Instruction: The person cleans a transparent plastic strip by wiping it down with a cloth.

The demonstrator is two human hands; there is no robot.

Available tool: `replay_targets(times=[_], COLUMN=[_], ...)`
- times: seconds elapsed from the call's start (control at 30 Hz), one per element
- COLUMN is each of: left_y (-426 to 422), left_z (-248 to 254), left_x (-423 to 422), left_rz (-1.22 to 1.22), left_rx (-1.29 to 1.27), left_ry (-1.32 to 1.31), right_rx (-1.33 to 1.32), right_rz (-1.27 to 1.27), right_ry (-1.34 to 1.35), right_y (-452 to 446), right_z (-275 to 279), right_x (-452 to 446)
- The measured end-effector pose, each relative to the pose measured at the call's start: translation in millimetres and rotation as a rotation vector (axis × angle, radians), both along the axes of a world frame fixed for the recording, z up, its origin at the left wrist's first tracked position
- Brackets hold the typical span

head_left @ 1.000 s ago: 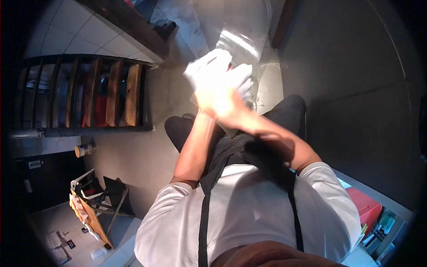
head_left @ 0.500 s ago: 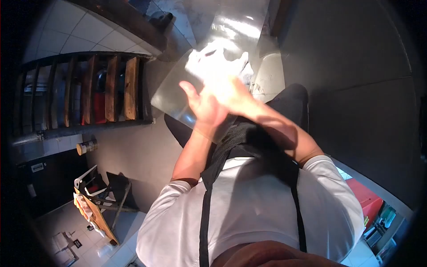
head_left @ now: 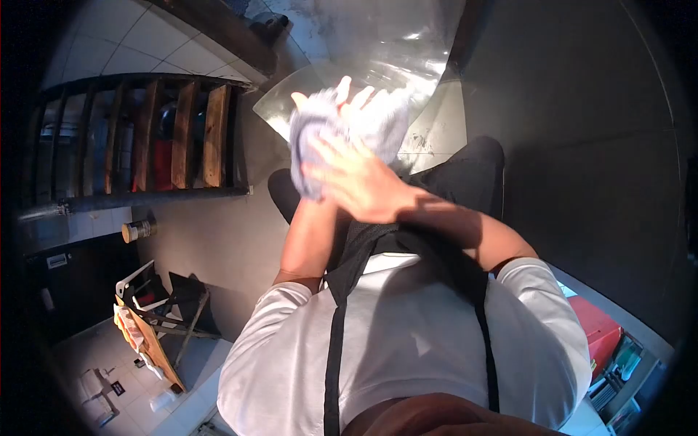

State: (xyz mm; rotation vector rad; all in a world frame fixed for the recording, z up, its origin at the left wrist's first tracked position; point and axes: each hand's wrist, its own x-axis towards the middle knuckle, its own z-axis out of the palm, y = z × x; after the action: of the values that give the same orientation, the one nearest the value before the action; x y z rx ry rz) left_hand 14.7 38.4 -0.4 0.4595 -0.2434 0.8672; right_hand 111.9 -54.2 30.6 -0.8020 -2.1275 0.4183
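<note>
A greyish-white cloth (head_left: 389, 127) is bunched over my left hand (head_left: 347, 93), whose fingertips stick out spread apart beyond its far edge. Much of that palm is hidden under the fabric. My right hand (head_left: 363, 185) lies across the cloth near the left wrist and presses it there, its fingers somewhat blurred. Beyond both hands, a clear, shiny, curved sheet (head_left: 273, 107) catches the light; the cloth covers part of it.
A dark rack with wooden slats (head_left: 216, 138) is at the left. A small cylindrical container (head_left: 134, 232) stands below it. At lower left is a folding stand with a wooden board (head_left: 156, 347). Dark panels (head_left: 574, 145) line the right; a red box (head_left: 592, 327) sits lower right.
The cloth, earlier a bright patch beyond my hands, now covers my left hand. My right hand has come back toward the left wrist, and the clear sheet now looks curved.
</note>
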Motion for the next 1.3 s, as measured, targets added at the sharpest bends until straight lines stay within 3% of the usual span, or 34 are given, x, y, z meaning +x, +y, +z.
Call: replay_targets(times=[0.1,0.17,0.2,0.3,0.37,0.43,0.47,0.6,0.63,0.7,0.77,0.8,0.83,0.87,0.97,1.03,1.07,1.17,1.2,1.27,1.3], left_y=[-12.2,-17.5,-24.7,-28.8,-12.9,-11.1,-10.6,-16.4,-23.1,-39.7,-44.7,-45.6,-46.3,-48.5,-60.0,-54.3,-52.1,-51.0,-53.3,-44.0,-42.9], left_z=[12.2,27.5,42.9,42.5,3.6,14.7,20.6,40.8,49.3,63.3,52.7,38.4,23.5,13.7,16.2,3.8,2.2,13.6,16.9,-71.4,-63.6], left_x=[-4.8,-3.4,9.1,26.2,9.3,1.6,-2.5,-15.2,-12.2,-1.1,6.2,6.3,2.5,-2.6,-14.3,-16.7,-14.5,-7.9,-5.0,-34.2,-33.9], left_rz=[0.127,0.202,0.187,0.124,0.035,-0.014,-0.041,0.087,0.066,0.007,0.228,0.307,0.342,0.361,0.305,0.395,0.413,0.076,0.170,0.639,0.638], left_rx=[-0.133,-0.205,-0.398,-0.387,-0.162,-0.273,-0.330,-0.413,-0.317,-0.116,-0.199,-0.219,-0.228,-0.229,-0.228,-0.199,-0.176,-0.177,-0.222,-0.286,-0.268], left_ry=[0.243,0.400,0.236,0.155,0.164,0.139,0.130,0.094,0.126,0.186,0.350,0.402,0.417,0.416,0.421,0.509,0.542,0.282,0.284,0.645,0.618], right_rx=[-0.003,-0.137,-0.121,-0.179,-0.374,0.184,0.092,0.076,-0.121,0.029,-0.351,-0.332,-0.315,-0.161,-0.167,-0.065,0.225,-0.195,-0.148,-0.053,-0.017], right_rz=[0.042,-0.151,-0.199,-0.203,-0.029,-0.044,0.017,-0.219,-0.212,-0.318,-0.207,-0.236,-0.103,-0.124,-0.099,-0.236,-0.304,-0.320,-0.301,-0.263,-0.254], right_ry=[-0.144,-0.123,-0.093,-0.041,-0.055,0.005,-0.015,0.039,0.224,0.110,0.203,0.444,0.196,-0.012,0.058,0.115,0.023,0.053,0.067,0.093,0.120], right_y=[7.0,35.0,50.9,71.0,45.9,13.5,1.0,34.1,45.3,57.6,41.9,28.4,7.9,-10.6,-8.5,8.9,25.4,54.6,40.8,13.0,0.7], right_z=[6.7,7.9,3.4,2.6,15.0,28.5,27.6,-11.7,-9.9,-11.2,3.2,-22.9,-19.5,-7.2,-18.9,-22.7,-23.3,-33.7,-30.0,-22.8,-19.8], right_x=[20.2,38.8,43.4,42.7,17.0,0.1,2.3,39.2,48.9,61.8,44.3,8.9,-2.9,-8.8,-11.6,-7.0,1.4,17.9,9.3,-7.9,-17.5])
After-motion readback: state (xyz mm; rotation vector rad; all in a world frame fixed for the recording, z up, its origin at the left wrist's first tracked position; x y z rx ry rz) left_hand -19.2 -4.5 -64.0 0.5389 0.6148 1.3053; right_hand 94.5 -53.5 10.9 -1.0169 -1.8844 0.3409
